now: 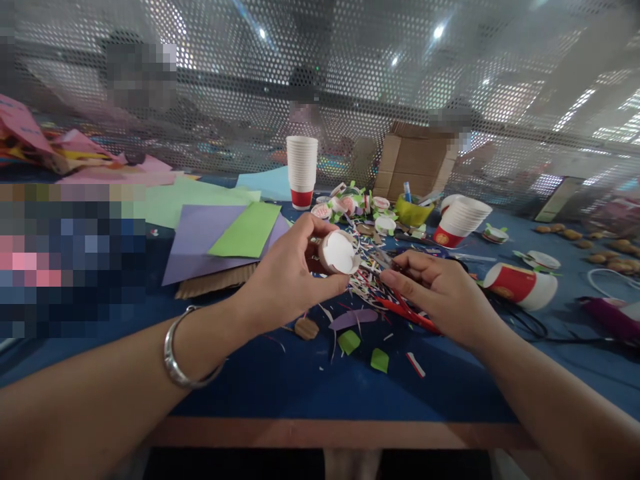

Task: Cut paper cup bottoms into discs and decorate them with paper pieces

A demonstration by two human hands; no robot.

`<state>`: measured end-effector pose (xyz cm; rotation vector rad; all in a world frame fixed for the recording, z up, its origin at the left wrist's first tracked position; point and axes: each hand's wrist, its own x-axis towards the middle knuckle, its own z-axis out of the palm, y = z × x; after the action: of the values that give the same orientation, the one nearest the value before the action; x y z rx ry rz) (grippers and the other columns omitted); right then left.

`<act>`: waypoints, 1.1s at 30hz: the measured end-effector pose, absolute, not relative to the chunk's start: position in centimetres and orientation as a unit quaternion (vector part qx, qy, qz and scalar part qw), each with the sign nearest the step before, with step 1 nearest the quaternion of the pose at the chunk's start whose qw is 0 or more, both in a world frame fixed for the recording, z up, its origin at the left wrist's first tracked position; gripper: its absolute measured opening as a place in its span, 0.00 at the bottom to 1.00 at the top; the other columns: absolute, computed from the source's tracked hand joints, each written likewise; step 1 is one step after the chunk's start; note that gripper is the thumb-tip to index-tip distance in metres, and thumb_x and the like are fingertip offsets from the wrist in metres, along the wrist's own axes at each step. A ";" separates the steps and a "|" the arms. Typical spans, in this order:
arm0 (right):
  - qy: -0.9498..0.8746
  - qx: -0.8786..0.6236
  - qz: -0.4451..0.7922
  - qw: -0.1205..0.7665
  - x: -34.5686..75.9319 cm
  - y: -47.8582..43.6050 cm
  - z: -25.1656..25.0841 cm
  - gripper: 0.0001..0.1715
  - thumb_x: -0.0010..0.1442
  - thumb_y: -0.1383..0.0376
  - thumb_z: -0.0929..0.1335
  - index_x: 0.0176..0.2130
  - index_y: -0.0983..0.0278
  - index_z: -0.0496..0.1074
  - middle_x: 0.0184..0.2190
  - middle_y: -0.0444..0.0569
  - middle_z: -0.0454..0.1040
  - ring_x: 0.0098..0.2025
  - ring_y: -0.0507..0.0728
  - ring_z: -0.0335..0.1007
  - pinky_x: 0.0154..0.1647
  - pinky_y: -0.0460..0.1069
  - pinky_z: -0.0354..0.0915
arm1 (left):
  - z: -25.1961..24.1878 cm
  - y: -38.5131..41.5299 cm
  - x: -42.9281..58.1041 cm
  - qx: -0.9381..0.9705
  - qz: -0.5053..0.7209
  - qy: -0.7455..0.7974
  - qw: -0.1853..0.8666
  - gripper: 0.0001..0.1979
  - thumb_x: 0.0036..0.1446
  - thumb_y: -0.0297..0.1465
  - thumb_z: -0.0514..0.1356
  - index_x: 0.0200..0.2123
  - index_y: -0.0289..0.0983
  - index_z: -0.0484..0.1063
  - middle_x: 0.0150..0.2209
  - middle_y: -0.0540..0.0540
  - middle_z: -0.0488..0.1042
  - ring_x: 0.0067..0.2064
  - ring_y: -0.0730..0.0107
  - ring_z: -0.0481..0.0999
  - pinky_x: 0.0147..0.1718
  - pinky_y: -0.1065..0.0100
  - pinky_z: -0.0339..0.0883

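My left hand [300, 267] grips a cut-down paper cup base [339, 252] between thumb and fingers. Its round white inside faces me, and its rim is low and uneven. Just to the right, my right hand [433, 287] is closed on a slim grey metal tool [384, 259] whose tip points toward the cup base. The fingers cover most of the tool, and its exact kind is unclear. Beneath both hands lies a heap of paper scraps [367, 283]. A long red object [407, 313] rests under my right hand.
Stacked paper cups [302, 170] stand at the back; a tilted stack [463, 220] and a lying cup [521, 287] are at right. Purple paper [193, 243] and a green sheet [247, 230] lie left. Behind are a yellow container [414, 212], a cardboard box [415, 163] and perforated metal panel [225, 100].
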<state>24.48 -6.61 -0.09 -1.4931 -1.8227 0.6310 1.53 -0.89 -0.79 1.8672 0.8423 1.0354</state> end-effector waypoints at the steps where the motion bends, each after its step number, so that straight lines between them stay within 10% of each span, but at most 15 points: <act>1: -0.698 -0.571 0.248 0.354 24.4 -6.7 -0.1 0.20 0.65 0.49 0.69 0.33 0.63 0.72 0.21 0.38 0.62 0.23 0.48 0.51 0.22 0.47 0.48 | -0.8 -0.9 1.6 0.747 0.410 0.333 0.404 0.23 0.49 0.27 0.69 0.47 0.38 0.64 0.43 0.45 0.77 0.42 0.64 0.79 0.40 0.62 0.75; 12: -0.636 -0.528 0.333 0.454 23.6 -6.7 -1.3 0.15 0.60 0.56 0.74 0.40 0.63 0.72 0.31 0.44 0.75 0.32 0.52 0.67 0.32 0.47 0.62 | -1.4 -2.4 2.5 0.797 0.388 0.267 0.378 0.24 0.51 0.28 0.70 0.49 0.39 0.65 0.45 0.47 0.76 0.41 0.68 0.80 0.40 0.66 0.76; 33: -0.617 -0.506 0.385 0.464 23.7 -6.7 -1.3 0.10 0.59 0.63 0.73 0.38 0.61 0.70 0.30 0.41 0.70 0.31 0.51 0.66 0.34 0.47 0.64 | -1.1 -2.2 2.2 0.773 0.352 0.252 0.464 0.25 0.49 0.34 0.74 0.45 0.40 0.63 0.45 0.45 0.77 0.44 0.64 0.81 0.44 0.63 0.77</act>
<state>23.69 -6.70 -1.30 -1.2429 -1.5156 0.9446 2.24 -2.15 -1.07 1.8989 0.6187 0.8647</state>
